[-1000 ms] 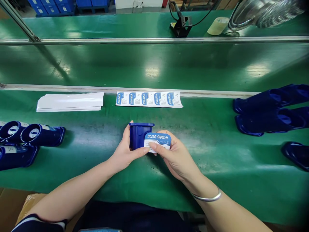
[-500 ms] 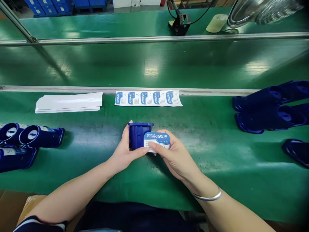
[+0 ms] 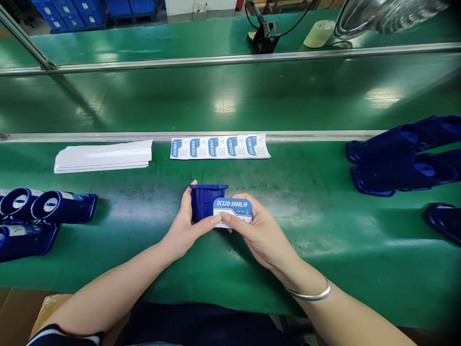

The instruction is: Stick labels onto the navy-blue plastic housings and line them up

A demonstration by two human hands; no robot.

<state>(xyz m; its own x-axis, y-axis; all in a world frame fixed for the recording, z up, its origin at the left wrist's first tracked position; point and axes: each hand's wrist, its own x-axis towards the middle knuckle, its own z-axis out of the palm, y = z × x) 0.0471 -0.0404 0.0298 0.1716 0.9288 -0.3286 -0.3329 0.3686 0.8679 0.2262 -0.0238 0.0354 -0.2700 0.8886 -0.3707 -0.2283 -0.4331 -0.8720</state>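
Observation:
My left hand (image 3: 192, 216) is closed around a dark blue plastic housing (image 3: 206, 201) with a flanged top edge, its thumb reaching across the front. Between the thumb and fingers of my right hand (image 3: 252, 226) is a blue-and-white label (image 3: 234, 205) printed "DC52Q-5000L/H". The label overlaps the right part of the housing; whether it is stuck down I cannot tell. Both thumb tips meet near its lower left corner. Beyond the hands lies a sheet of similar labels (image 3: 220, 147).
A stack of white backing strips (image 3: 104, 156) lies left of the label sheet. Labelled blue housings (image 3: 68, 207) stand at the left edge, and several more housings (image 3: 392, 163) at the right. Past the metal rail are a black stand (image 3: 264, 41) and a tape roll (image 3: 320, 34).
The view has shifted and tilted slightly. Both hands keep their hold on the housing and label, and the label sits almost the same against the housing.

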